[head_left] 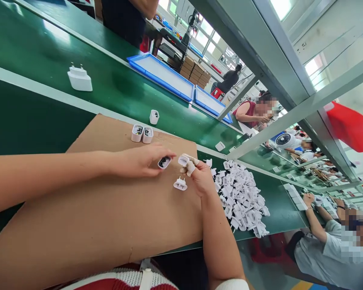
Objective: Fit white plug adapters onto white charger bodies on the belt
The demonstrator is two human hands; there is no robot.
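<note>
My left hand [142, 160] is closed round a small white charger shell [164, 162], its dark open end facing right. My right hand [196, 173], with finger cots on the fingertips, pinches a small white plug cap [183, 160] just beside that shell. A white two-pin plug part [180, 185] lies on the cardboard sheet [93, 225] under my right hand. Two more open shells [142, 133] stand side by side at the cardboard's far edge, and a third shell [154, 117] stands on the green belt beyond.
A heap of several white plug parts [242, 197] lies right of my right hand. A finished white charger [79, 78] sits on the green conveyor [42, 48]. Blue trays [161, 74] lie further along. Other workers sit down the line at right; a metal frame [290, 117] crosses overhead.
</note>
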